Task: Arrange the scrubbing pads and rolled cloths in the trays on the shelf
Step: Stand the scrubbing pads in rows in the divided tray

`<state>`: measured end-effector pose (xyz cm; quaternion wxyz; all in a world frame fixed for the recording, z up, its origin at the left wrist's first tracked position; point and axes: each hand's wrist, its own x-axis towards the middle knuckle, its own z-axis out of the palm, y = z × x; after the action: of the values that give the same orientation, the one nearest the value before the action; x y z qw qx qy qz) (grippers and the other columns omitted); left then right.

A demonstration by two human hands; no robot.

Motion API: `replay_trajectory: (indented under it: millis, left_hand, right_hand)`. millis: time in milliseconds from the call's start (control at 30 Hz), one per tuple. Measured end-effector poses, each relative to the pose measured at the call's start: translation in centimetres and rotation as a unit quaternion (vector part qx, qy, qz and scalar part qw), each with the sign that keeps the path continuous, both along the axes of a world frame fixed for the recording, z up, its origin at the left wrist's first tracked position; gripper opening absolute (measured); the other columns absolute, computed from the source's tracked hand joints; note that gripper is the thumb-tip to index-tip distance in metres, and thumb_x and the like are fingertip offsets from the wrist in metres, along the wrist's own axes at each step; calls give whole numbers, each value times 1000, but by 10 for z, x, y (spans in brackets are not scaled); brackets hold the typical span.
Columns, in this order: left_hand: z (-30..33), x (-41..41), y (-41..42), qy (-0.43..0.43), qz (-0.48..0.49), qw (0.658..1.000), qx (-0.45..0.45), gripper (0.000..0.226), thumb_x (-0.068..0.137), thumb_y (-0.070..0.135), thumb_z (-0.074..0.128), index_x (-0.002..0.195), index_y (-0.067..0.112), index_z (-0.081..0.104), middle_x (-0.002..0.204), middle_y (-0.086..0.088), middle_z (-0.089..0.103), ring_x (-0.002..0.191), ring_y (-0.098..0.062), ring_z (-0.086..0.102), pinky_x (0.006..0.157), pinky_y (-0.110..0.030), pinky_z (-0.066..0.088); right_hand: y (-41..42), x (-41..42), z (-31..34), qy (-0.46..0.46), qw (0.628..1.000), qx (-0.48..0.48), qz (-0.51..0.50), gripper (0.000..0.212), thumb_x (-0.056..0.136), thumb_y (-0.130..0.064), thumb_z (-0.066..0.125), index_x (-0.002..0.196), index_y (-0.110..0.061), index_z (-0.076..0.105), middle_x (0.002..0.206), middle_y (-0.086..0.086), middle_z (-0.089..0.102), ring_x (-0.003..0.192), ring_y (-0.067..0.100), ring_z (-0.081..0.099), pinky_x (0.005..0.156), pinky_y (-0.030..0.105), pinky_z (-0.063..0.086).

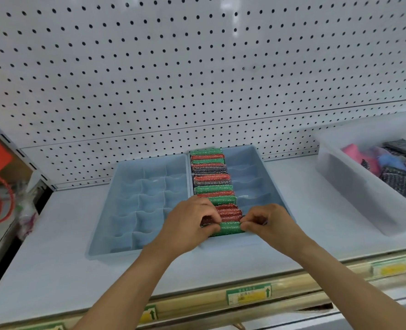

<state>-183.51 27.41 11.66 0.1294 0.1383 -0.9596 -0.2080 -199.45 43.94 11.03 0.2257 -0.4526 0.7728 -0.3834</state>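
1. Left hand and right hand both pinched ends of green pad.
2. Pad sat at near end of pad row in right tray.
3. Left tray beside it; bin far right.

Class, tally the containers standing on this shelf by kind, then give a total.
Pale blue plastic divided trays: 2 (left one, right one)
Translucent white plastic bin: 1
Total: 3
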Motion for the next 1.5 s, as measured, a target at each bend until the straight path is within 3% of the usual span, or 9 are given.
replay_trajectory:
  millis: [100, 233, 367, 533, 700, 833, 1200, 1367, 1500]
  left_hand:
    - [-1, -11, 10, 9, 9, 1000, -29, 51, 91, 58, 45, 134, 32, 51, 141, 16, 48, 131, -4, 37, 110, -30, 30]
    - [-12, -33, 23, -155, 23, 985, -76, 79, 89, 67, 7, 154, 23, -1, 162, 7, -8, 147, -9, -15, 121, -36, -7]
    - [-19, -40, 9, -223, 37, 967, -119, 86, 82, 70, -7, 152, 20, -15, 159, 3, -21, 145, -12, -24, 119, -38, -12]
    - [-18, -46, 13, -242, 49, 962, -114, 87, 83, 70, -7, 152, 18, -16, 159, 0, -21, 145, -15, -22, 120, -39, -10]
    - [-11, -52, 17, -233, 57, 967, -89, 79, 92, 66, 6, 153, 19, -10, 162, 1, -15, 147, -15, -18, 120, -39, -9]
    - [0, -64, 31, -166, 86, 982, -34, 68, 96, 60, 26, 152, 23, 14, 161, 1, 12, 149, -19, 6, 121, -43, 7]
    - [55, -215, 131, 29, -50, 987, 150, 41, 96, 39, 53, 135, 29, 50, 132, 14, 55, 125, -1, 44, 102, -19, 34]
    - [55, -318, 168, 55, -51, 994, 76, 34, 91, 40, 54, 121, 25, 62, 106, 8, 71, 103, -14, 60, 96, -35, 41]
    - [45, -375, 178, -72, 0, 989, -127, 44, 89, 51, 53, 123, 22, 51, 99, -3, 68, 100, -26, 57, 91, -38, 35]
  right_hand:
    - [3, 3, -4, 13, 999, -44, 19, 5, 84, -24, 72, 79, -25, 73, 73, -14, 68, 69, 7, 63, 67, 27, 53]
    - [12, 9, -12, 99, 992, -63, 40, 17, 85, -41, 66, 98, -32, 62, 83, -18, 67, 76, 4, 63, 66, 22, 53]
    - [21, 1, -29, 313, 947, -44, 62, 22, 85, -45, 63, 84, -24, 57, 76, -12, 61, 67, 9, 57, 55, 21, 44]
    - [21, -7, -35, 342, 937, -53, 45, 20, 74, -24, 81, 72, -20, 61, 70, -8, 63, 61, 14, 57, 52, 23, 44]
    - [24, -12, -24, 288, 956, -4, 48, 17, 81, -36, 73, 79, -20, 66, 78, -7, 66, 71, 13, 58, 61, 23, 44]
    - [46, -24, -10, 265, 964, 2, 10, 48, 86, -67, 42, 97, -29, 69, 93, -17, 67, 88, 6, 57, 78, 22, 45]
    - [148, -176, 50, 269, 934, -77, -223, 13, 86, -27, 66, 97, -21, 71, 92, -2, 68, 87, 22, 62, 74, 34, 48]
    - [189, -270, 50, 202, 940, 149, -230, 28, 86, -31, 67, 113, -25, 66, 113, -2, 65, 100, 18, 61, 83, 36, 52]
    - [190, -305, 37, 236, 931, 230, -156, 42, 83, -33, 70, 123, -24, 61, 121, 1, 62, 110, 20, 56, 93, 37, 48]
